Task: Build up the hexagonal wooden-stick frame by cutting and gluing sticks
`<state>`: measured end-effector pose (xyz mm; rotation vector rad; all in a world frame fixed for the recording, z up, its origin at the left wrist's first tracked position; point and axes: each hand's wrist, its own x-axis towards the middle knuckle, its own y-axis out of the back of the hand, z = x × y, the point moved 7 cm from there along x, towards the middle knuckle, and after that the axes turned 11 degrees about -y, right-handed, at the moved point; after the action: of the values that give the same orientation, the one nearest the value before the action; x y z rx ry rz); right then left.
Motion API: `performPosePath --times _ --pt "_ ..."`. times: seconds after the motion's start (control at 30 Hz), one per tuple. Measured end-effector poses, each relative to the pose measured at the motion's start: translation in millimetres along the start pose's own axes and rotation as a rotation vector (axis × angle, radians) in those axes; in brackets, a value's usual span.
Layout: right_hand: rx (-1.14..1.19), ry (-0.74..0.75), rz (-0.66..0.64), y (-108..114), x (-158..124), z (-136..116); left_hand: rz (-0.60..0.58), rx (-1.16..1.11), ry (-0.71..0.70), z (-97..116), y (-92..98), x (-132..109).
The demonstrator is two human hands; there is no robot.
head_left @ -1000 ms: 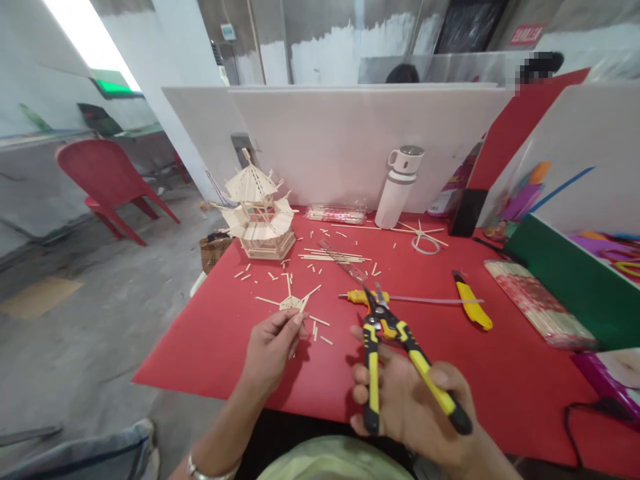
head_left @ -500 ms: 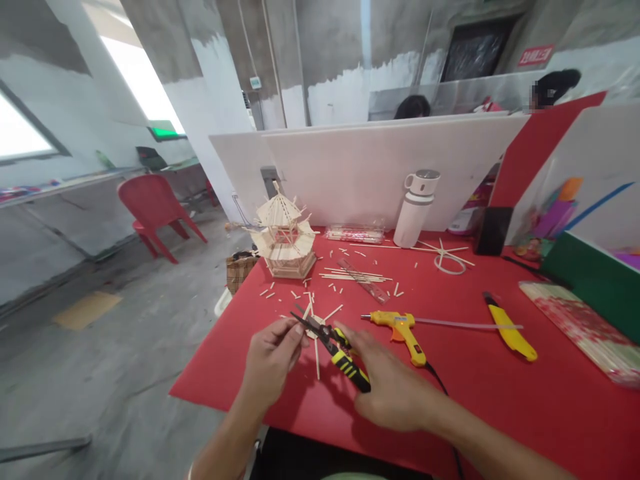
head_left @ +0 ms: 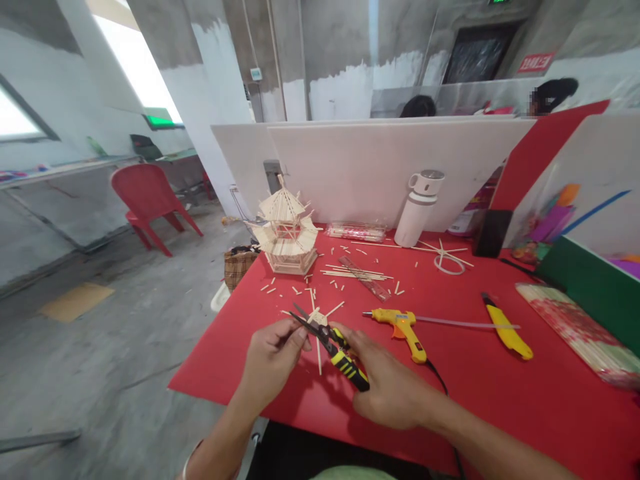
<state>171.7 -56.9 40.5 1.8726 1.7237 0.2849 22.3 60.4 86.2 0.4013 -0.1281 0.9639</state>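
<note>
My right hand (head_left: 387, 383) is wrapped round the black and yellow handles of a pair of scissors (head_left: 345, 367), whose dark blades point up and to the left, slightly apart. My left hand (head_left: 275, 357) is closed in a pinch beside the blade tips; what lies between its thumb and fingers is too small to make out. Just beyond and partly under the blades lies a small star-shaped frame of wooden sticks (head_left: 319, 357) on the red tabletop (head_left: 220, 363). A yellow glue gun (head_left: 400, 323) rests to the right of it, a clear glue stick in its back.
A wooden-stick pagoda model (head_left: 287, 243) stands at the far left corner. Behind are loose sticks (head_left: 345, 273), a clear ruler (head_left: 365, 279), and a white bottle (head_left: 419, 210) before a white partition (head_left: 350, 173). At right lie a yellow utility knife (head_left: 507, 330) and bagged sticks (head_left: 575, 327).
The view has shifted slightly. Both hands and the scissors keep nearly the same pose over the stick frame. A light stick end now shows left of the blade tips.
</note>
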Motion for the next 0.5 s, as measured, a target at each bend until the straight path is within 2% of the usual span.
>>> performPosePath --times 0.1,0.23,0.3,0.5 --pt "0.047 -0.005 0.001 -5 -1 -2 -0.002 0.025 -0.015 1 1.1 -1" --pt "0.057 0.0 0.022 -5 0 -6 0.096 -0.007 -0.024 -2 4.0 -4" --pt "0.031 -0.004 0.006 -6 1 -4 0.108 -0.032 0.01 -9 3.8 -6" --pt "-0.072 -0.041 -0.01 -7 3 6 -0.061 -0.303 0.201 -30 -7.2 -12"
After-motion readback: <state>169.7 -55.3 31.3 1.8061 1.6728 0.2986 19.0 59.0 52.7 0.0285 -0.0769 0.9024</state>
